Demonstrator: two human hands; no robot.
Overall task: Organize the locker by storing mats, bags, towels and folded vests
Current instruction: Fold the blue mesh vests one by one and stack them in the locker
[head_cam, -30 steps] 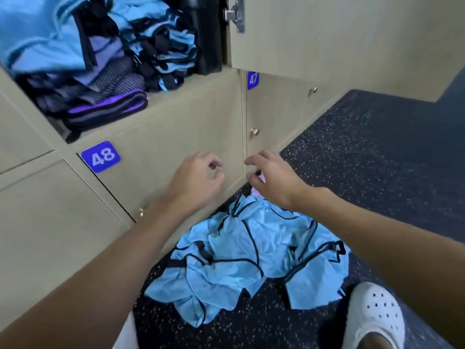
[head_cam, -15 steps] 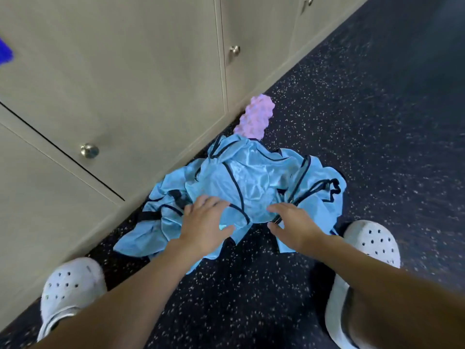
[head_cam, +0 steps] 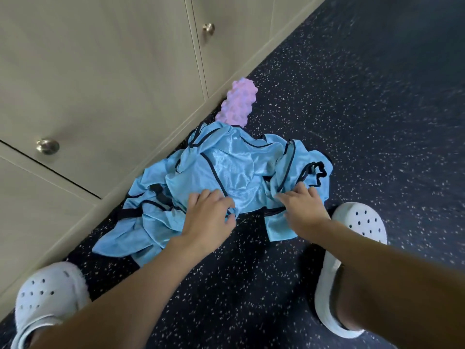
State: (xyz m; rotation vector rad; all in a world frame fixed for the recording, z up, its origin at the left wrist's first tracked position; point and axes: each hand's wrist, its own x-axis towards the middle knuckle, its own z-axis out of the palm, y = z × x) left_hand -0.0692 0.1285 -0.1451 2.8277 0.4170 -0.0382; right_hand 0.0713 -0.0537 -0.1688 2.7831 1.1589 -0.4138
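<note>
Look to the floor (head_cam: 352, 122) for the vests (head_cam: 226, 172): blue with dark trim, crumpled in one heap at the foot of the lockers (head_cam: 100, 71), far end touching a knobbly pink roller (head_cam: 237, 102). See the left hand (head_cam: 208, 217) at the near edge of the heap, fingers bent down over the cloth, thumb closing on a trimmed hem and pinching it. See the right hand (head_cam: 302, 210) near it on the right part of the heap, fingertips dug into a fold, thumb laid along the cloth; cannot tell a true pinch from a mere press there. Judging by that, take the step in hand as drawing one vest out of the tangle for folding. To do it well, grip the trim rather than the slippery cloth, for a firmer line to pull on. Lift slowly, watching for straps of neighbouring vests caught in armholes; shake loose rather than tug. Find both shoulders before raising fully, so as to hang the piece flat and square. Avoid dragging the heap over the roller or under the white clogs (head_cam: 357, 227) planted on either side. Fold in halves with edges matched, smooth out the creases, and only then carry it to the locker.
</note>
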